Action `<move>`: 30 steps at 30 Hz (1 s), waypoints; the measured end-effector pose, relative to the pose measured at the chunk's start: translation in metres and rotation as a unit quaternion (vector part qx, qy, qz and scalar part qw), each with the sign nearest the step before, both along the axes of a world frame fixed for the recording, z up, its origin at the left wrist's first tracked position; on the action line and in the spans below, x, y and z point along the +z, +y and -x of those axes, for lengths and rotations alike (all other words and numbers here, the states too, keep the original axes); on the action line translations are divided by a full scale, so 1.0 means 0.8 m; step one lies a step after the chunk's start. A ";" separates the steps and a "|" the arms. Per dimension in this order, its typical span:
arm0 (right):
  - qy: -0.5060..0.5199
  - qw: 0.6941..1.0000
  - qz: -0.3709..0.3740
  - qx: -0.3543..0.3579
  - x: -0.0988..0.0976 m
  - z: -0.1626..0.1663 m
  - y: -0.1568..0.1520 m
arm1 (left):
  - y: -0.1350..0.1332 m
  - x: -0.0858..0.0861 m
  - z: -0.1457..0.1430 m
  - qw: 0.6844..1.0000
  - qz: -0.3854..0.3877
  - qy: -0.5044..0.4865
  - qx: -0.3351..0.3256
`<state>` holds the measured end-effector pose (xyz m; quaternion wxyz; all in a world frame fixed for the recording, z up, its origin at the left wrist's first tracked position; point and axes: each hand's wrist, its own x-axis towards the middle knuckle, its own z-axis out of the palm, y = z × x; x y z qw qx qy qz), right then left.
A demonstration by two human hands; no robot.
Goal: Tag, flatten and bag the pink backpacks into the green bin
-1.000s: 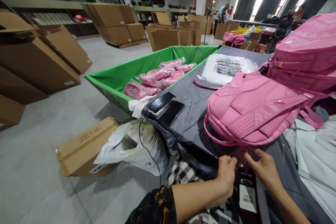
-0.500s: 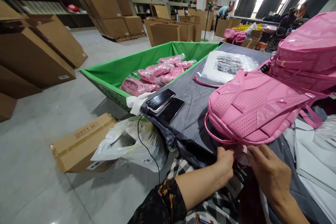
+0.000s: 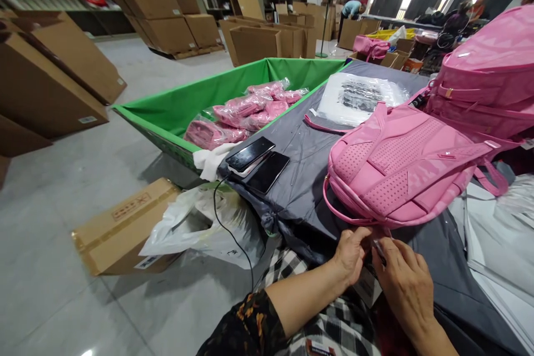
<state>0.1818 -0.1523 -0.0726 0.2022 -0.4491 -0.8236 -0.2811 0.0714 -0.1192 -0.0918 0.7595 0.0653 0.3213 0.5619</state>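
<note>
cardboard boxes (image 3: 255, 47) stand well beyond the pink bag (image 3: 400, 169), which lies straps up on the grey-covered desk (image 3: 298, 189). from where i am, the left hand (image 3: 352, 250) and the right hand (image 3: 403, 275) meet at the bag's near edge, the fingers of each grip drawn together; i can't make out what is between them. a white tag (image 3: 367, 288) shows below the bag, between the hands. two phones (image 3: 251, 154) lie left of the bag, a green bin (image 3: 167, 100) farther left.
</note>
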 end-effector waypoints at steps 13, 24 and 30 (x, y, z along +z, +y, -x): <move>0.159 0.985 -0.027 -0.064 -0.012 -0.002 0.014 | 0.005 -0.017 -0.042 0.980 0.073 0.134 0.130; 0.033 0.996 -0.066 -0.049 -0.018 -0.002 0.027 | -0.005 -0.006 -0.011 0.936 -0.099 0.335 0.031; -0.002 0.998 -0.001 -0.060 -0.009 0.004 0.014 | -0.008 0.011 -0.006 0.940 -0.097 0.327 -0.006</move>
